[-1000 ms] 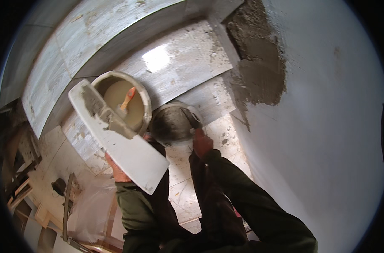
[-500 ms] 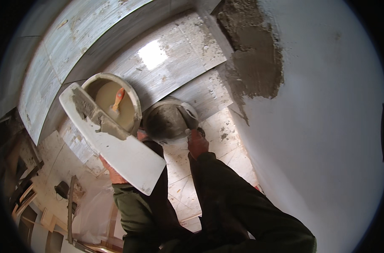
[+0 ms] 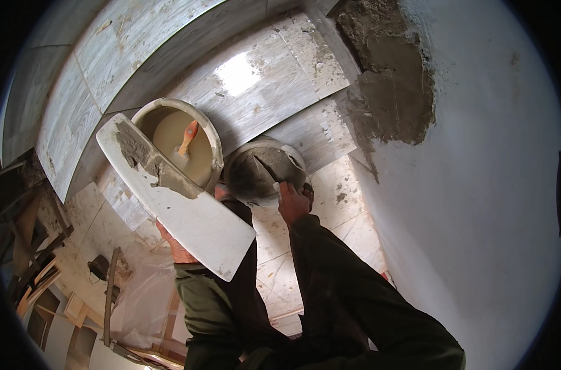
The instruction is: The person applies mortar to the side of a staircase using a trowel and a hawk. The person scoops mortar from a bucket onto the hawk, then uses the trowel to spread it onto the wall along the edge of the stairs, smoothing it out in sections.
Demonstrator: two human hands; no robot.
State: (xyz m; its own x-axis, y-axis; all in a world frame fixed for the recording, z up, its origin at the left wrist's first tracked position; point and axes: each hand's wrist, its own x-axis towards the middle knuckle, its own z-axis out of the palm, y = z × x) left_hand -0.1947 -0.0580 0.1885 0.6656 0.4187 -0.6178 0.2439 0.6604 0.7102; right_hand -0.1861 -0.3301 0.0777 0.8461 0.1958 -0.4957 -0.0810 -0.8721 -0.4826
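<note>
My left hand (image 3: 175, 243) is closed on the underside of a long white plastering float (image 3: 197, 225), its fingers mostly hidden below it. A thick strip of grey-brown mortar (image 3: 154, 161) lies along the float's far edge. My right hand (image 3: 294, 202) reaches over the near right rim of a round bucket (image 3: 296, 157) and grips what looks like a trowel, with only a pale bit (image 3: 276, 185) showing by the fingers. Its blade cannot be made out against the grey mortar (image 3: 249, 176) in that bucket.
A larger bucket (image 3: 214, 126) of cloudy liquid, with an orange-handled brush (image 3: 188, 140) in it, stands partly under the float. Wood-look tiled steps (image 3: 274, 74) rise ahead. Right is a white wall (image 3: 478, 185) with a wet mortar patch (image 3: 394, 102). Wood scraps (image 3: 43, 280) lie left.
My right hand has moved slightly farther in over the mortar bucket, and a dark slit now shows in the mortar. The whole view has shifted a little; the float stays in my left hand.
</note>
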